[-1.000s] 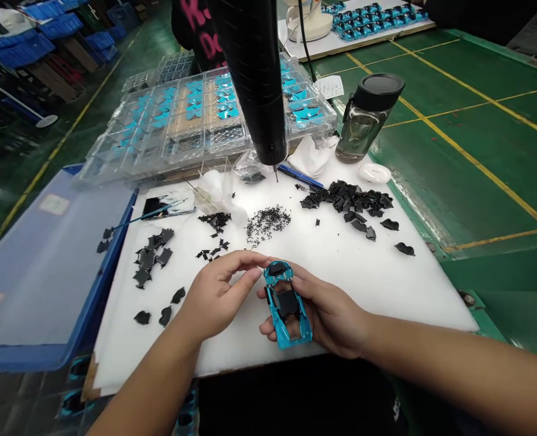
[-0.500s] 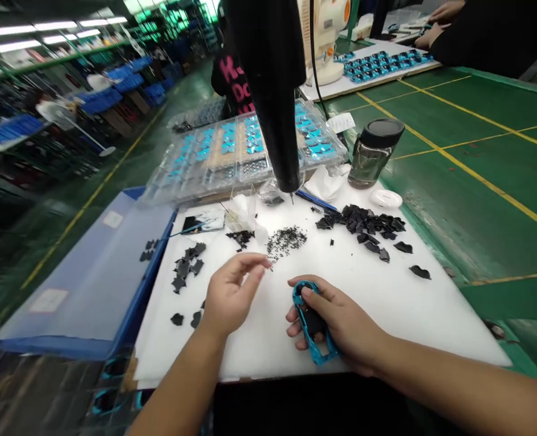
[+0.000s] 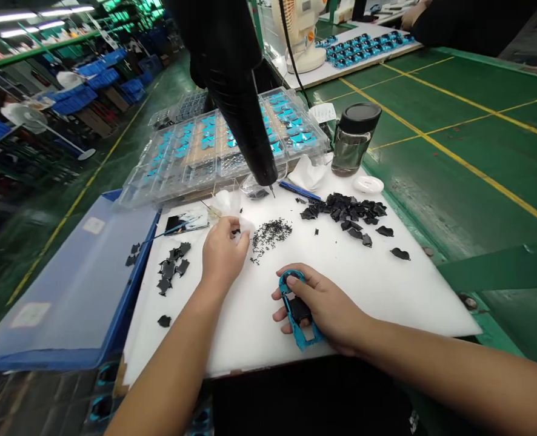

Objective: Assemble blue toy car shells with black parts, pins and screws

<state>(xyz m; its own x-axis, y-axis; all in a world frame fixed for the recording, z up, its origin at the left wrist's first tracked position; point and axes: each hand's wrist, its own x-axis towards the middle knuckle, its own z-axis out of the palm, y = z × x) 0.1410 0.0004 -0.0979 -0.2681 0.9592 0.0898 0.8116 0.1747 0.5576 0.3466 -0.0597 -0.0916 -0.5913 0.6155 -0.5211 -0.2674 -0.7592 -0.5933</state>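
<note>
My right hand (image 3: 325, 303) is wrapped round a blue plastic housing (image 3: 305, 342) with a black piece set inside it. The thumb presses on the ring-shaped upper end. My left hand (image 3: 223, 251) is closed, its fingers bent down at a small heap of black parts beside a crumpled white wrapper (image 3: 225, 201). What its fingertips hold, if anything, is hidden. Just right of it lies a scatter of tiny black screws (image 3: 273, 233). Above the board hangs a black electric screwdriver (image 3: 250, 133), its bit pointing down.
Black plastic pieces (image 3: 348, 209) are heaped at right, with others (image 3: 171, 266) at left. A blue pen (image 3: 300, 191), a lidded jar (image 3: 354, 139) and a white oval object (image 3: 368, 184) lie toward the back. Behind stands a compartment tray (image 3: 196, 175); a blue bin (image 3: 68, 290) is at left.
My left hand has moved from beside the screws to the small heap of black parts by the wrapper, its fingers bending down. The right hand keeps hold of the housing. The view has shifted.
</note>
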